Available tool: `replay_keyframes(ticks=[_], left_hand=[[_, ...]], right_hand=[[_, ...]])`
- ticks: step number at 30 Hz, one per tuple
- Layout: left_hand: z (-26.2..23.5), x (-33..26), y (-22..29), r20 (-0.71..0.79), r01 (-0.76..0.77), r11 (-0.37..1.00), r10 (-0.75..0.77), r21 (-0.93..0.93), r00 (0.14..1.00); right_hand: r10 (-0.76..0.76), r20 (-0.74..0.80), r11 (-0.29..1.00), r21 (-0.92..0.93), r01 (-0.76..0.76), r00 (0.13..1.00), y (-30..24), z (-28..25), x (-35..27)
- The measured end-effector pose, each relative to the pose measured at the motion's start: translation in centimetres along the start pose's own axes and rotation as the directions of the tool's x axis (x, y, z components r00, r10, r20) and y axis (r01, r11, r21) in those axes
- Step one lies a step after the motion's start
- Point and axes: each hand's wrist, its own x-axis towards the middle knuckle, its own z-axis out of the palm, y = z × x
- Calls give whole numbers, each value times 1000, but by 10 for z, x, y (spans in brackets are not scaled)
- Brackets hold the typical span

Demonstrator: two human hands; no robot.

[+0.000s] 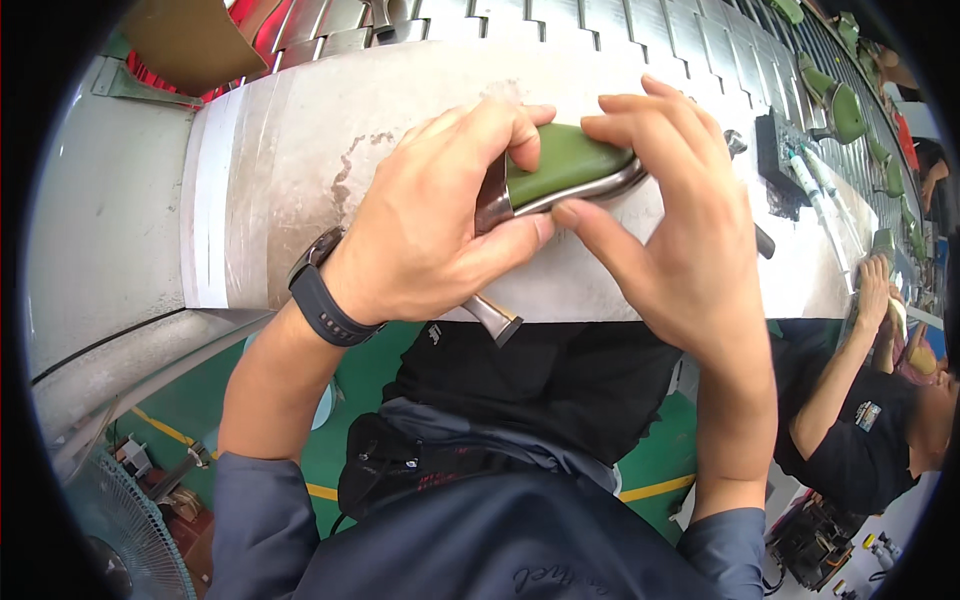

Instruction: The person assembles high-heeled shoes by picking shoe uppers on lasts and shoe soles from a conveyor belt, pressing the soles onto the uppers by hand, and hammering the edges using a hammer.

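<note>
Most of the green shoe point(566, 160) is buried under the two hands, so only a strip of the upper and a bit of silvery sole edge show. The left hand point(440, 220) covers its back end, and the heel point(494, 319) pokes out below the palm with its join hidden. The right hand point(665, 230) hides the toe, so can't tell its shape. The right-hand tools point(812, 195) are too small to make out. The co-worker point(870, 400) is cut off by the rim, and so is the fan point(125, 530) at lower left.
</note>
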Motion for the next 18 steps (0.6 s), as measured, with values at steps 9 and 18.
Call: replay_keyframes(ticks=[9, 18], left_hand=[[17, -8, 3, -74, 138, 990, -137, 2, 988], [24, 54, 25, 88, -105, 963, 85, 248, 992]], right_hand=[[173, -356, 983, 4, -183, 918, 82, 0, -47], [151, -48, 927, -341, -158, 987, 74, -13, -81]])
